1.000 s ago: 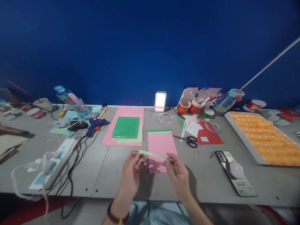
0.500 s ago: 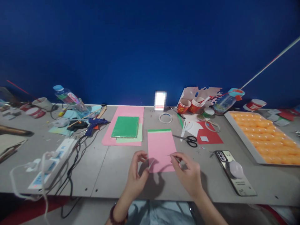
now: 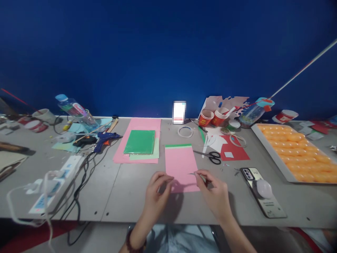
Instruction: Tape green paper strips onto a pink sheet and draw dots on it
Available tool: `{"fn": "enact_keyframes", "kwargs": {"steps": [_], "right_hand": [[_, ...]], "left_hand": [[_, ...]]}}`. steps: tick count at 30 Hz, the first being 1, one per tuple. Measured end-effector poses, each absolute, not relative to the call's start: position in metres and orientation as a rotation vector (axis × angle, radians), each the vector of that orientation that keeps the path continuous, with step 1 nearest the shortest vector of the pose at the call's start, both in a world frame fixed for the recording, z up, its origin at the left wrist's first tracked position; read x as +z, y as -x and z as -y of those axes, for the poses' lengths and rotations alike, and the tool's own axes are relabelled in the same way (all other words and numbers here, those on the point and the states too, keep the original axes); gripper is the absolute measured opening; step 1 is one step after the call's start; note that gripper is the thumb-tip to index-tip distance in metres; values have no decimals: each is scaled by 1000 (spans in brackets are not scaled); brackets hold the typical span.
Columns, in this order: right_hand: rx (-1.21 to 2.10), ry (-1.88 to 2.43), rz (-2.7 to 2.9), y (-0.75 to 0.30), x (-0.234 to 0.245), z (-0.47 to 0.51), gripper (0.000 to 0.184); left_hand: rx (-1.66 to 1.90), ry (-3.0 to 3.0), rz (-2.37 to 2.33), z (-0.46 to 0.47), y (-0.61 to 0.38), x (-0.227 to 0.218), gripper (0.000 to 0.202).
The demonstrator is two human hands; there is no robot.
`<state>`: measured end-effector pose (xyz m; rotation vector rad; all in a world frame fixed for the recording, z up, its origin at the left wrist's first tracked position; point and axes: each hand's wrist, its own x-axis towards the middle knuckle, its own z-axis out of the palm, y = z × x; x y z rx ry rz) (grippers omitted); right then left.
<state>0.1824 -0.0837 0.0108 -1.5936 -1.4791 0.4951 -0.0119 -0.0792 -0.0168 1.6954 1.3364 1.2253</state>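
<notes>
A pink sheet of paper [image 3: 181, 165] with a green band along its far edge lies flat on the desk. Over its right side, my right hand [image 3: 213, 189] pinches a thin, pale strip [image 3: 192, 174], whose tip points left. My left hand [image 3: 158, 192] hovers at the sheet's left edge, thumb and index finger brought together. Whatever sits between those left fingertips is too small to make out. Just beyond my right hand are black-handled scissors [image 3: 215, 157], their blades close to the sheet's edge.
A green packet [image 3: 140, 142] rests on larger pink paper at left. A blue glue gun [image 3: 106, 140], cables and a power strip [image 3: 58, 184] lie farther left. At right are a phone [image 3: 263, 193], a tray of orange balls [image 3: 297, 151] and red paper cups [image 3: 205, 118].
My left thumb and index finger have closed together, and the pale strip seen at the left hand no longer shows. My right hand has shifted slightly right with its strip.
</notes>
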Motion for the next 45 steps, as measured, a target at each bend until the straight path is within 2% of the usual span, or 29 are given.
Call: {"fn": "enact_keyframes", "kwargs": {"steps": [5, 13, 23, 39, 45], "right_hand": [[585, 1628, 1494, -193, 0, 83, 27], [616, 1551, 1595, -214, -15, 79, 26], [1047, 1635, 1390, -238, -36, 76, 30], [1176, 1551, 1206, -228, -60, 82, 34], [1121, 1585, 1239, -226, -64, 83, 35]], "left_hand": [[1181, -1652, -1313, 74, 23, -21, 19], [890, -1618, -1246, 63, 33, -10, 21], [796, -1343, -1190, 53, 36, -32, 27], [634, -1377, -1231, 49, 38, -41, 24], [590, -1406, -1257, 49, 38, -42, 23]]}}
